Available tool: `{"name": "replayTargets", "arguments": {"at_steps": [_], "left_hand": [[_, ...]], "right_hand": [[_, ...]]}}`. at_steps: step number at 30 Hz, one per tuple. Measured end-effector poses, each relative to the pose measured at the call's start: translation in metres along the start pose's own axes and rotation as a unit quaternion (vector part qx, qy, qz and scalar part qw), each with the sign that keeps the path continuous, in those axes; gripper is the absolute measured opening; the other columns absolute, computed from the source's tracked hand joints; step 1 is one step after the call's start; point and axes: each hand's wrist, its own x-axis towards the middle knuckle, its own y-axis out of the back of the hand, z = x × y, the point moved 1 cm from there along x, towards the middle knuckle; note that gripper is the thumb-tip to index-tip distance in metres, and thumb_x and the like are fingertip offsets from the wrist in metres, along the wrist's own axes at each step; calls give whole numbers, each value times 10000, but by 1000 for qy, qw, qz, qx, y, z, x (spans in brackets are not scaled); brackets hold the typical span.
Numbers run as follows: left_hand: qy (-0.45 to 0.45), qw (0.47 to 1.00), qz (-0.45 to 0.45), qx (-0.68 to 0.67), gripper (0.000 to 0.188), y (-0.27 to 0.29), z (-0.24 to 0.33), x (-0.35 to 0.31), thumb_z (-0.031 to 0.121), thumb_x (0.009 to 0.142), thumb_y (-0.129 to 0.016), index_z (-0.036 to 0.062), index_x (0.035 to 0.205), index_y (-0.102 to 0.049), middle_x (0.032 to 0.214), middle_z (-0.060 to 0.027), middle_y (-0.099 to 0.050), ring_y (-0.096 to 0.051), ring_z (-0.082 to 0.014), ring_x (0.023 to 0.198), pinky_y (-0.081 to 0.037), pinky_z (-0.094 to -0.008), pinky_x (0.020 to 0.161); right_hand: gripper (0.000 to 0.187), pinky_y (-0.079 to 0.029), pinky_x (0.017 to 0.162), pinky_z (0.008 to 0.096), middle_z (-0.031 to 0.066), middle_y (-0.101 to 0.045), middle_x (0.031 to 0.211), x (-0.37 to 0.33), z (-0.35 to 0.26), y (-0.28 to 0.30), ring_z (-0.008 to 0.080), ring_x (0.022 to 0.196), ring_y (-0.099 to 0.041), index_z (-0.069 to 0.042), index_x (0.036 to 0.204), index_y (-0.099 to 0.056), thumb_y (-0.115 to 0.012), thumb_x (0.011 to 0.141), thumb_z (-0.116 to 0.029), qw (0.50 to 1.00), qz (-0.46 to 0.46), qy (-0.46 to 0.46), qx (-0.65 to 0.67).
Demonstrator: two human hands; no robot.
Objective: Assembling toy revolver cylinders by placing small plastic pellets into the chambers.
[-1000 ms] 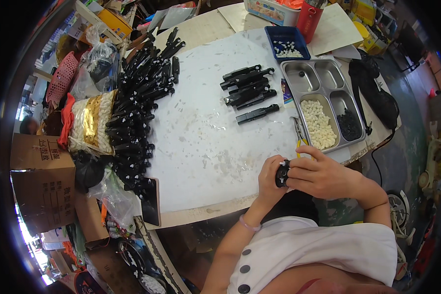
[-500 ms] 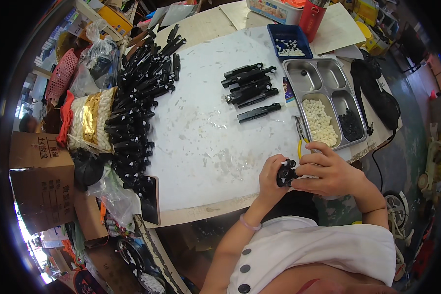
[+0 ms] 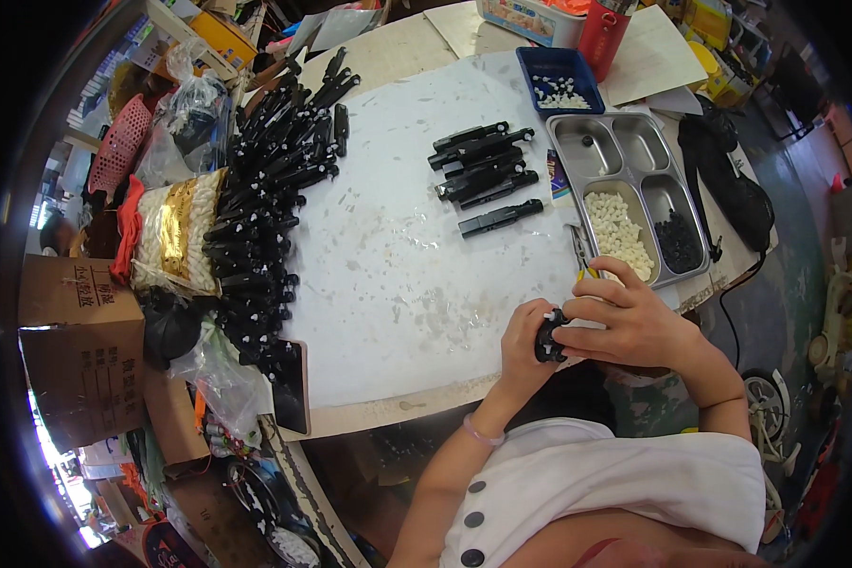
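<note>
Near the table's front edge, my left hand (image 3: 523,348) grips a small black plastic part (image 3: 547,337) with a bit of white on top. Its exact kind is partly hidden by fingers. My right hand (image 3: 634,322) is curled against the same part from the right, thumb and fingertips closed at its side. Just beyond the right fingers lie pliers (image 3: 578,248) with yellow handles, partly covered by that hand. A steel compartment tray (image 3: 625,178) sits beside them, holding small cream-white pieces (image 3: 618,232) and small black pieces (image 3: 675,241).
Several long black plastic pieces (image 3: 488,175) lie mid-table; a big heap of similar ones (image 3: 265,189) lines the left side. A phone (image 3: 292,386) rests at the front left edge. At the back right stand a blue bin (image 3: 549,66) and a red bottle (image 3: 604,38).
My right hand has shifted slightly, its fingers now covering more of the black part and the pliers' handles. The part has turned a little in my left hand.
</note>
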Motion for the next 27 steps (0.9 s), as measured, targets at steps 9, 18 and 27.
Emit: {"name": "replayTargets", "arguments": {"at_steps": [9,18,27], "left_hand": [[5,1000,-7,-5,694,0,-1,0,101,602,-839,59,1190,-472,1084,-178,-554,-590,-351,909,-507,-383,731],[8,1000,-4,-15,693,0,1,1,109,603,-843,62,1187,-474,1071,-172,-560,-591,-352,911,-509,-387,731],[32,999,-6,-18,679,1,2,-1,-15,568,-776,63,1173,-479,1065,-163,-561,-589,-351,915,-497,-392,760]], "right_hand": [[243,-319,1031,485,-4,-505,1056,3,3,2,213,1107,-450,-211,954,-635,-718,758,-328,999,-21,-25,29],[253,-306,1038,489,-3,-502,1066,4,1,4,213,1110,-453,-225,957,-644,-722,751,-348,998,-50,-19,12],[227,-373,990,487,-14,-544,1001,-6,1,12,204,1046,-484,-211,888,-701,-778,707,-324,997,20,-8,71]]}}
